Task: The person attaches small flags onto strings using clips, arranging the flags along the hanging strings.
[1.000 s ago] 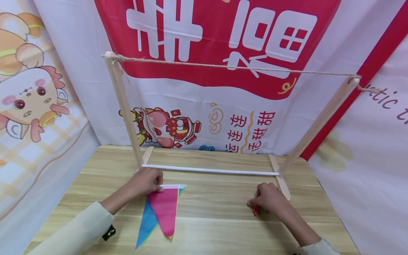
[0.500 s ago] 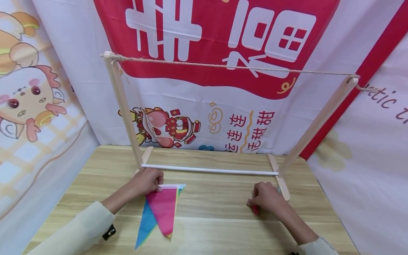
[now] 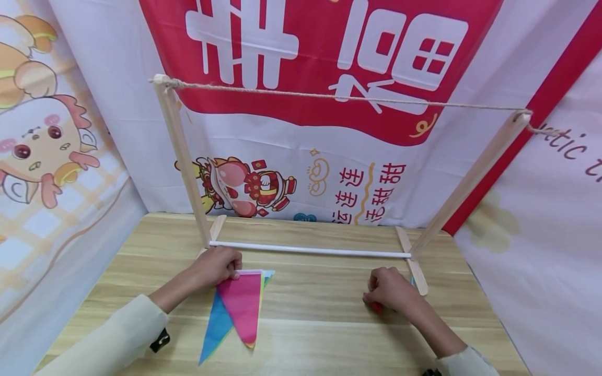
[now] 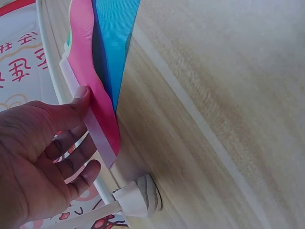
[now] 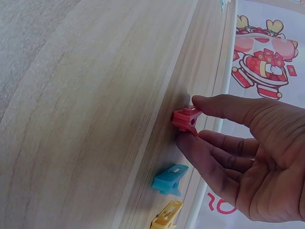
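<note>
My left hand pinches the white top edge of a pink triangular pennant, its thumb on the near face in the left wrist view. Behind the pink pennant a blue pennant fans out, and thin yellow and green edges of others show. Over at the right, my right hand pinches a small red clip between thumb and fingertips, close over the table. Beside that hand in the right wrist view lie a teal clip and a yellow clip; the head view mostly hides them behind the hand.
A wooden frame stands at the table's back, with a left post, a right post and a white rod low between them. Twine stretches across the top. Printed cloth hangs behind the wooden table.
My right hand has shifted very slightly left with the red clip. The left hand and the pennants have stayed almost in place.
</note>
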The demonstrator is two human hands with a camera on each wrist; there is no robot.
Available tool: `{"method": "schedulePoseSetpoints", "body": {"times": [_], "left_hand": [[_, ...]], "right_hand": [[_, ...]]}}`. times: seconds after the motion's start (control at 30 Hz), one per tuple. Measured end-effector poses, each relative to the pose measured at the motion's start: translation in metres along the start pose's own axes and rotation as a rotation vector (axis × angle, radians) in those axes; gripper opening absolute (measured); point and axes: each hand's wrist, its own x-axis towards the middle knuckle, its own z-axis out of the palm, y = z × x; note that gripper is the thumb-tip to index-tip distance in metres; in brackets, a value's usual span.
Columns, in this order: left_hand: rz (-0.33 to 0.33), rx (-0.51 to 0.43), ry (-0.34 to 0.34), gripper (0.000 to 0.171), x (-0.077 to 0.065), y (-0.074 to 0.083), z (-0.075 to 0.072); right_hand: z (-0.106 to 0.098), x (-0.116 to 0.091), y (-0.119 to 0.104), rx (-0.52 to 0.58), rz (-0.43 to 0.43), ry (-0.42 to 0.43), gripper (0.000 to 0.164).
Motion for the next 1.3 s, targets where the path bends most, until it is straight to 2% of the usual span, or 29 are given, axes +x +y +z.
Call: {"method": "schedulePoseSetpoints", "body": {"times": [0.27, 0.47, 0.67, 0.87, 1.17, 1.3], "left_hand": [[0.054, 0.029, 0.026, 0.02, 0.002, -0.002, -0.006], [0.049, 0.014, -0.017, 0.016, 0.004, -0.002, -0.01], [0.065, -0.019, -0.011, 0.01, 0.004, -0.002, -0.011], [0.058, -0.065, 0.025, 0.008, 0.005, -0.002, -0.008], [-0.026, -0.3, -0.004, 0.01, 0.003, 0.005, -0.012], [-0.034, -0.362, 0.001, 0.015, 0.002, 0.006, -0.015]], "right_hand": [[-0.003, 0.002, -0.002, -0.005, -0.031, -0.041, 0.031], [-0.006, 0.006, 0.001, 0.021, -0.066, -0.099, 0.021], [-0.01, 0.007, 0.006, 0.142, -0.11, -0.174, 0.014], [-0.012, 0.009, 0.012, 0.292, -0.077, -0.239, 0.015], [-0.015, 0.011, 0.016, 0.547, -0.044, -0.329, 0.027], [-0.016, 0.013, 0.018, 0.624, -0.035, -0.345, 0.03]]}}
